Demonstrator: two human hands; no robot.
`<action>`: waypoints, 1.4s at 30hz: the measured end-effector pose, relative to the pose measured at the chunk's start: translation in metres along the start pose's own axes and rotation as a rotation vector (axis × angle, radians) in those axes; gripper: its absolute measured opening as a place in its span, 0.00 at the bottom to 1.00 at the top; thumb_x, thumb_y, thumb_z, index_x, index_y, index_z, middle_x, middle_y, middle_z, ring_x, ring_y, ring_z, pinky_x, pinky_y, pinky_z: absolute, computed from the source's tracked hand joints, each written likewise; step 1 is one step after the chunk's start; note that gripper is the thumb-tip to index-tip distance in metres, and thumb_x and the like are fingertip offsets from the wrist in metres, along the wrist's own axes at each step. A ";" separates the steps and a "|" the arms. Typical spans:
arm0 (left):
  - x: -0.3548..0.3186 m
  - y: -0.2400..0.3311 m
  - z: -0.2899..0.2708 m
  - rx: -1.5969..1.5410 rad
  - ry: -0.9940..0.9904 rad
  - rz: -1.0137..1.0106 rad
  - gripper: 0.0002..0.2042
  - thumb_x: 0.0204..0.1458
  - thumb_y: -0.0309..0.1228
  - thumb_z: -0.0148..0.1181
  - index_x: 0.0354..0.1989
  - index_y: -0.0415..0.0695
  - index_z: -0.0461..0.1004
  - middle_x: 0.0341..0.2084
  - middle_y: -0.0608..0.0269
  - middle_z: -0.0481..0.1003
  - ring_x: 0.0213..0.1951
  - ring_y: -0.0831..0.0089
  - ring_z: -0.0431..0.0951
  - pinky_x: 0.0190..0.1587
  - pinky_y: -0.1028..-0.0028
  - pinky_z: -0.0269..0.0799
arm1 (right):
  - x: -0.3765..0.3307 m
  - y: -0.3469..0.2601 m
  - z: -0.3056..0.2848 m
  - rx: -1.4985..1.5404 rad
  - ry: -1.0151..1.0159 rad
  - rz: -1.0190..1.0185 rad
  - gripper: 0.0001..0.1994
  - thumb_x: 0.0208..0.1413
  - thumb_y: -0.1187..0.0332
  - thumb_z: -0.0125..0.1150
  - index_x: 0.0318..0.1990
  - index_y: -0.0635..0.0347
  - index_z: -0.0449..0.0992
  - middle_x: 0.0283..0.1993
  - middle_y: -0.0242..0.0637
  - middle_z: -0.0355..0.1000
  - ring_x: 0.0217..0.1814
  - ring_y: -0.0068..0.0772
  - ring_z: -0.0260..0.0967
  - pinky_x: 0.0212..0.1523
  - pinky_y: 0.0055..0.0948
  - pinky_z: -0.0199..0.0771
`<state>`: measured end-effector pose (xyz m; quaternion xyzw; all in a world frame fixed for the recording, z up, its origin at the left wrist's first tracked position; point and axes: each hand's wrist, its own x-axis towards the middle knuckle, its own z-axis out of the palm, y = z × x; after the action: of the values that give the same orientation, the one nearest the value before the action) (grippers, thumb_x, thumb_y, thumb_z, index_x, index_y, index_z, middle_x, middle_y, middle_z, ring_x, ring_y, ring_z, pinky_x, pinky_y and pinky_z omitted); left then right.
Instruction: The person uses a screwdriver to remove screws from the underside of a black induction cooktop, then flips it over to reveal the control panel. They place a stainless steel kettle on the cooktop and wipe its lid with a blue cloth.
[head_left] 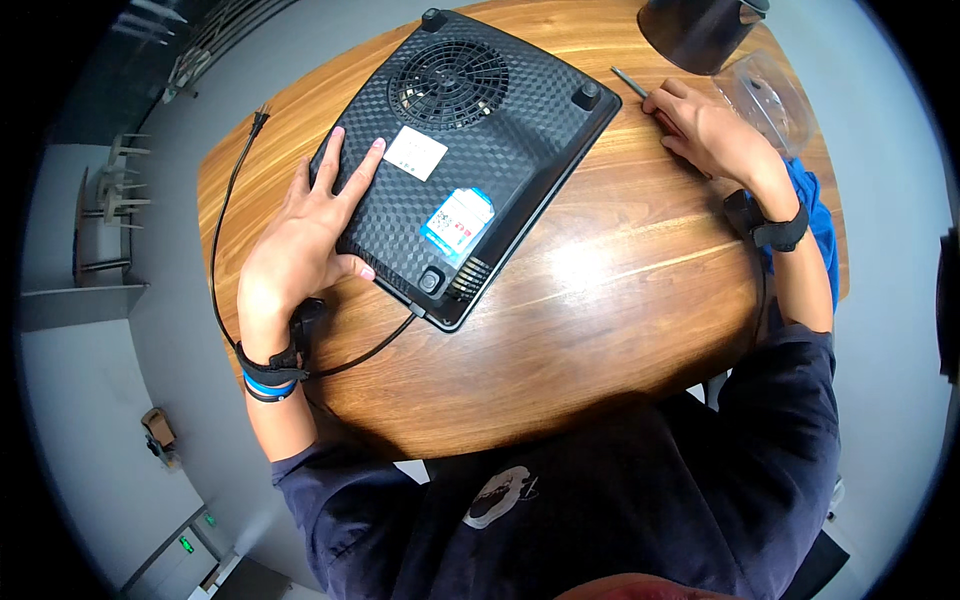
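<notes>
A glossy wooden table [600, 350] with streaked brown grain spans the middle of the frame. On it, left of upper centre, a flat black appliance [535, 150] lies underside up, its long axis slanting from upper right to lower left, its plastic shell textured in small facets. At upper right are a dark, smooth-walled vessel [695, 35] and a clear plastic container [775, 100]. The left hand [300, 230] presses the shell's left side, fingers spread apart. The right hand [710, 130], apart from the appliance, curls its fingers around a slim grey rod [627, 80], which, as I see it, points to the upper left. The round, slatted fan grille [448, 83] sits toward the appliance's upper end; a thin black cord [360, 361] leaves the lower end. A blue-and-white sticker [460, 222] and a smaller white label [415, 153] lie between.
</notes>
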<state>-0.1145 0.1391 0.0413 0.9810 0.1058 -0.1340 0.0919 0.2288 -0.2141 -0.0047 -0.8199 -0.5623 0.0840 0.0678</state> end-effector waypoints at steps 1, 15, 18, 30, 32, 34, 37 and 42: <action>0.001 0.003 0.000 0.025 -0.002 -0.001 0.73 0.31 0.28 0.91 0.88 0.70 0.47 0.88 0.44 0.43 0.79 0.20 0.56 0.80 0.42 0.66 | 0.001 -0.001 -0.001 0.006 -0.008 0.010 0.22 0.62 0.77 0.73 0.63 0.62 0.77 0.60 0.45 0.77 0.58 0.55 0.80 0.58 0.47 0.83; 0.011 0.063 0.010 0.310 0.072 -0.017 0.69 0.41 0.60 0.81 0.89 0.53 0.43 0.79 0.20 0.55 0.66 0.22 0.75 0.63 0.49 0.83 | -0.001 0.007 -0.009 -0.098 -0.076 0.019 0.27 0.63 0.64 0.77 0.68 0.59 0.77 0.64 0.42 0.78 0.57 0.53 0.83 0.58 0.47 0.86; 0.010 0.065 0.013 0.376 0.119 0.004 0.68 0.42 0.63 0.80 0.89 0.48 0.46 0.76 0.20 0.62 0.63 0.25 0.80 0.56 0.54 0.89 | -0.005 0.002 -0.009 -0.073 -0.088 0.064 0.30 0.65 0.62 0.76 0.72 0.57 0.75 0.72 0.45 0.74 0.64 0.55 0.81 0.63 0.47 0.84; 0.024 0.102 -0.005 0.565 0.004 -0.130 0.69 0.46 0.77 0.65 0.87 0.38 0.47 0.72 0.17 0.66 0.56 0.32 0.87 0.40 0.64 0.91 | -0.002 -0.046 -0.014 0.070 -0.127 -0.268 0.57 0.54 0.49 0.83 0.84 0.69 0.55 0.86 0.63 0.55 0.89 0.65 0.51 0.86 0.52 0.59; 0.025 0.104 -0.005 0.577 -0.008 -0.139 0.69 0.47 0.80 0.62 0.87 0.36 0.48 0.71 0.17 0.68 0.53 0.34 0.88 0.39 0.65 0.91 | -0.001 -0.059 -0.010 0.087 -0.144 -0.244 0.61 0.52 0.49 0.84 0.83 0.75 0.53 0.85 0.67 0.54 0.89 0.66 0.50 0.86 0.50 0.60; 0.027 0.109 -0.004 0.638 -0.018 -0.144 0.68 0.48 0.81 0.58 0.87 0.37 0.50 0.68 0.17 0.70 0.51 0.37 0.90 0.39 0.66 0.91 | 0.005 -0.064 -0.003 0.057 -0.147 -0.253 0.68 0.46 0.46 0.87 0.81 0.85 0.49 0.84 0.73 0.53 0.89 0.68 0.50 0.87 0.48 0.57; 0.028 0.113 0.000 0.699 0.032 -0.117 0.68 0.50 0.82 0.56 0.84 0.32 0.53 0.62 0.14 0.74 0.36 0.50 0.91 0.31 0.70 0.87 | 0.014 -0.066 0.006 0.106 -0.121 -0.206 0.74 0.35 0.52 0.92 0.84 0.78 0.45 0.87 0.68 0.47 0.90 0.65 0.48 0.89 0.47 0.55; 0.036 0.120 -0.007 0.689 0.047 -0.122 0.65 0.53 0.83 0.48 0.81 0.31 0.61 0.54 0.16 0.79 0.25 0.60 0.89 0.26 0.75 0.84 | 0.040 -0.056 0.004 0.002 -0.064 -0.237 0.76 0.28 0.56 0.94 0.84 0.77 0.47 0.86 0.65 0.52 0.90 0.65 0.50 0.89 0.51 0.54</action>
<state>-0.0514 0.0318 0.0557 0.9491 0.1147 -0.1442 -0.2552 0.1914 -0.1569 -0.0001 -0.7444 -0.6571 0.1023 0.0601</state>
